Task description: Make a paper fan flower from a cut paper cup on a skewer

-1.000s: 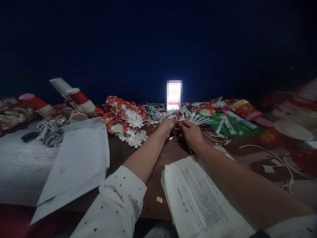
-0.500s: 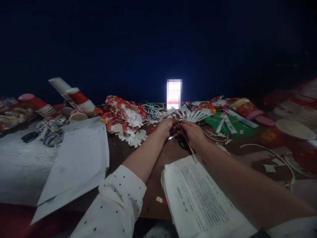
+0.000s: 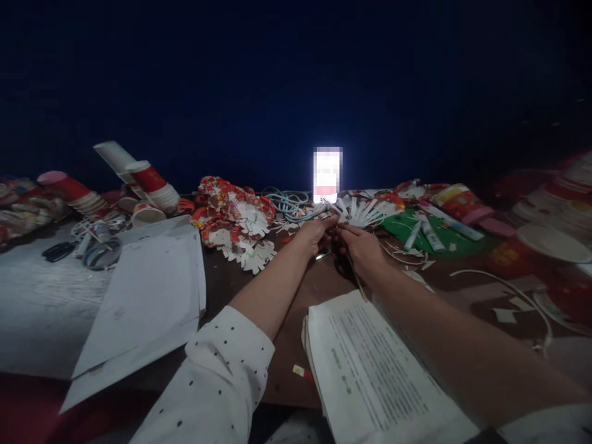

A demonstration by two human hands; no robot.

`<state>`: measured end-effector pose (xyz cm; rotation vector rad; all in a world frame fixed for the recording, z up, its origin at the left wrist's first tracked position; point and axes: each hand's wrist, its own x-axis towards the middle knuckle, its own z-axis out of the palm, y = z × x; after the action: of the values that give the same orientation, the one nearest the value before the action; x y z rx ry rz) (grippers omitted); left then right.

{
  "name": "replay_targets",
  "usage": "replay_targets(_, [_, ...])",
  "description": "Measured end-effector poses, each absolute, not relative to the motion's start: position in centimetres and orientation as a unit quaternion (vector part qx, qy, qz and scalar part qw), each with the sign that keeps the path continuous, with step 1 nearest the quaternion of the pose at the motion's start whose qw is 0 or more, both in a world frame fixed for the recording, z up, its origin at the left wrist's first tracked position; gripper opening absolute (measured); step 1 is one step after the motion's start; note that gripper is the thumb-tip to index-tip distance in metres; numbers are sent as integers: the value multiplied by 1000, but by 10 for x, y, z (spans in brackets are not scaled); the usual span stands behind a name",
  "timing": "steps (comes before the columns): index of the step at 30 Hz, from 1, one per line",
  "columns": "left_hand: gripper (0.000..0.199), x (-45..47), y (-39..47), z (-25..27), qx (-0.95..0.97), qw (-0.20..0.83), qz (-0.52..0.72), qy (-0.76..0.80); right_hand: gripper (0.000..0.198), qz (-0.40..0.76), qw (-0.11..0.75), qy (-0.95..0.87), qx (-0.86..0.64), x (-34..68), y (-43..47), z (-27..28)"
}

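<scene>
My left hand [image 3: 315,237] and my right hand [image 3: 361,248] meet at the table's middle, fingers closed in a pinch. A fan of white paper strips [image 3: 363,211], apparently a cut-up paper cup, spreads just beyond the fingertips. From under my right hand a thin stick [image 3: 359,283] slants toward me, its near end by an open book [image 3: 370,364]. Fingers hide where the paper and stick meet. Below the hands lie scissors, with a silver blade [image 3: 324,254] and dark handles [image 3: 343,266].
A lit, blurred screen [image 3: 326,176] stands behind the hands. To the left are white sheets [image 3: 148,290], stacked paper cups [image 3: 155,185], a tape roll [image 3: 102,254] and red-and-white paper cutouts [image 3: 245,222]. Glue tubes [image 3: 430,233] lie on a green piece [image 3: 398,228] at right.
The white strips beyond my fingers have tilted and show more widely fanned. My fingers have shifted slightly around the stick. The whole view has moved a little.
</scene>
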<state>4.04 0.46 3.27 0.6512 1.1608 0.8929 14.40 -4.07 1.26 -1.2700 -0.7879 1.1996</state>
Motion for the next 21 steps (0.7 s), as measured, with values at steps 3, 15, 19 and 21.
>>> replay_targets(3, [24, 40, 5, 34, 314, 684, 396, 525, 19, 518, 593, -313, -531, 145, -40, 12])
replay_targets(15, [4, 43, 2, 37, 332, 652, 414, 541, 34, 483, 571, -346, -567, 147, -38, 6])
replay_targets(19, [7, 45, 4, 34, 317, 641, 421, 557, 32, 463, 552, -378, -581, 146, -39, 6])
replay_targets(21, [11, 46, 5, 32, 315, 636, 425, 562, 30, 472, 551, -384, -571, 146, -40, 6])
